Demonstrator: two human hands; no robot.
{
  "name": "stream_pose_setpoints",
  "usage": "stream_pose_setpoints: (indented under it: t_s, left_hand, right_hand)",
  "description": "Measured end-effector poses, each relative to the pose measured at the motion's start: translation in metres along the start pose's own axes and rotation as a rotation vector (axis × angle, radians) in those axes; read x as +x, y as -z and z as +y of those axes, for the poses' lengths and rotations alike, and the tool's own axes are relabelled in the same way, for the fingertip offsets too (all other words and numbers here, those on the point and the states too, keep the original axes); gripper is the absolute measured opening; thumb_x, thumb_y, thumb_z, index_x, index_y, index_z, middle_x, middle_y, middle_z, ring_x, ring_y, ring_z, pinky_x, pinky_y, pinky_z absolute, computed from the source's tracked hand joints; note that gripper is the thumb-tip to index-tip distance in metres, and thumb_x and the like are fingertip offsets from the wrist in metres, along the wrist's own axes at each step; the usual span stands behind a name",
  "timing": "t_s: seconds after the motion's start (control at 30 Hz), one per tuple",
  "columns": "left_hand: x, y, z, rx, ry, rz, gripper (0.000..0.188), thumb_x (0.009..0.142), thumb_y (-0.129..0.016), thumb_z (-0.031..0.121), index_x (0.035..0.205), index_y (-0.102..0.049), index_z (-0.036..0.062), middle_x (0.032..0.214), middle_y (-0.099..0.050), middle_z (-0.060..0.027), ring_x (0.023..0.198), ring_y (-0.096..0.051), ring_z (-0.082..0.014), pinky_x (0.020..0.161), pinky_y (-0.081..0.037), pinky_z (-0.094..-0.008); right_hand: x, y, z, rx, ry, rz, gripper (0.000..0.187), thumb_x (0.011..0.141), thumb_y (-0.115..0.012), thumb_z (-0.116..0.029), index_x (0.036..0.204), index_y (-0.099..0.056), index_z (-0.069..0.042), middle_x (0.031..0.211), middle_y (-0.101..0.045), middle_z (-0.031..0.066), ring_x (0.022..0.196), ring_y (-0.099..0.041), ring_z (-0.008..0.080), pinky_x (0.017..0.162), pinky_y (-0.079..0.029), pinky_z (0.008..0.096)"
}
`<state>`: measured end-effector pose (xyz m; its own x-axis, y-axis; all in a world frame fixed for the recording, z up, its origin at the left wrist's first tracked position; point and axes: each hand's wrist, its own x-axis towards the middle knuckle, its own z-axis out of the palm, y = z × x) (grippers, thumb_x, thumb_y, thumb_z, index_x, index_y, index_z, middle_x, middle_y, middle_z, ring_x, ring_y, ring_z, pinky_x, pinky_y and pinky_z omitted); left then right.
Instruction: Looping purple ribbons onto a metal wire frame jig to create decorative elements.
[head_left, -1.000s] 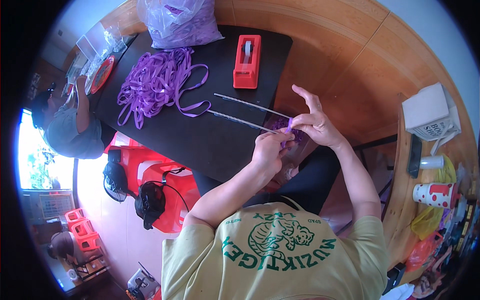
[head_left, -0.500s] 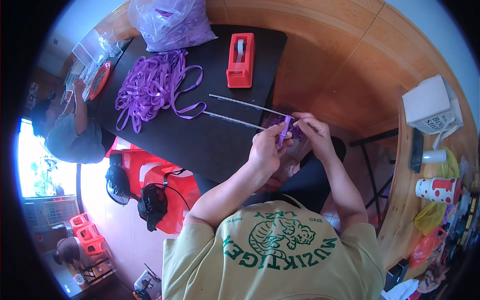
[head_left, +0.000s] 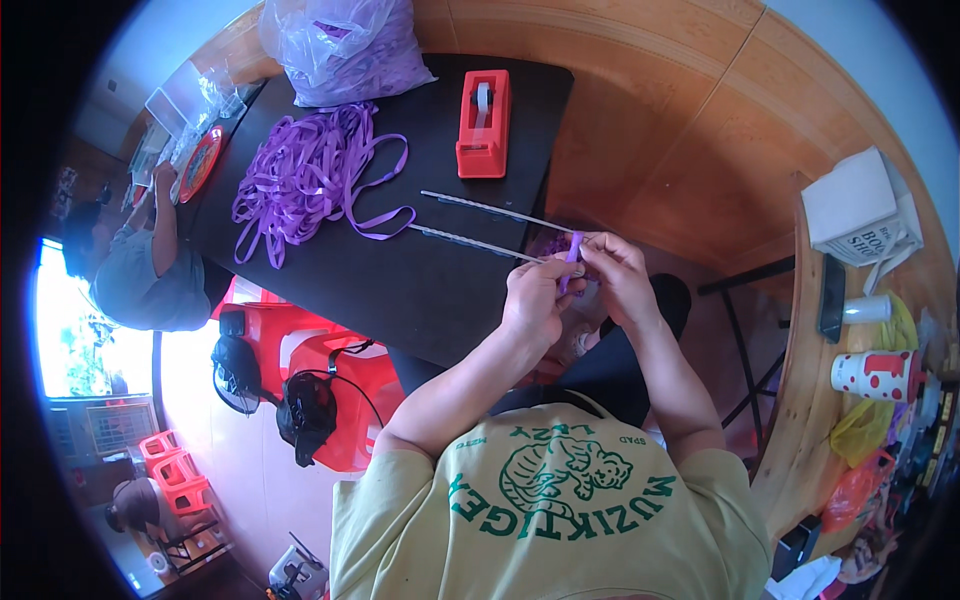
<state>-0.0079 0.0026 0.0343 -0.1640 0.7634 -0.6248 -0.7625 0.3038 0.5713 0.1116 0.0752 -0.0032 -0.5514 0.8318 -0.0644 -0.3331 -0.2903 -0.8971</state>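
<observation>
Both hands, left hand and right hand, grip a thin, folded purple ribbon.

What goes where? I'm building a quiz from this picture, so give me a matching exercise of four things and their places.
Things:
1. tape dispenser
2. ribbon pile
3. plastic bag
4. spotted cup

Places:
a. far edge of the black table
b. wooden counter on the right
c. between both hands' side and the bag, left of the dispenser
d. standing upright, right of the ribbons

Pairs: 1-d, 2-c, 3-a, 4-b
</observation>
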Motion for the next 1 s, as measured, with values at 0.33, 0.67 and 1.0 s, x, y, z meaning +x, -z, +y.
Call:
stream_pose_setpoints:
  t_s: [0.33,0.67,1.0]
  left_hand:
    - [-0.004,0.000,0.001,-0.020,-0.035,-0.007,0.008,0.084,-0.059,0.005,0.089,-0.064,0.0080,0.082,-0.064,-0.0021,0.073,-0.059,-0.0137,0.071,-0.041,-0.0292]
    - [-0.002,0.002,-0.002,-0.040,-0.063,-0.021,0.008,0.084,-0.058,0.004,0.088,-0.064,0.0068,0.082,-0.065,-0.0025,0.072,-0.060,-0.0131,0.069,-0.042,-0.0269]
    - [-0.005,-0.004,-0.002,-0.109,-0.148,0.007,0.008,0.079,-0.058,-0.006,0.081,-0.064,-0.0006,0.075,-0.063,-0.0064,0.063,-0.056,-0.0113,0.061,-0.045,-0.0220]
  right_hand:
    - [-0.005,-0.011,-0.006,0.005,-0.068,0.128,0.010,0.090,-0.059,-0.010,0.090,-0.065,-0.001,0.085,-0.064,0.0043,0.077,-0.059,0.0086,0.070,-0.047,0.0223]
    - [-0.004,-0.017,-0.012,-0.062,-0.148,0.161,0.007,0.089,-0.061,-0.009,0.086,-0.062,-0.002,0.080,-0.063,0.0049,0.073,-0.059,0.0101,0.067,-0.047,0.0232]
    - [0.000,-0.028,-0.036,-0.215,-0.170,0.149,0.006,0.087,-0.061,-0.007,0.084,-0.063,-0.003,0.084,-0.064,0.0031,0.079,-0.056,0.0079,0.076,-0.043,0.0232]
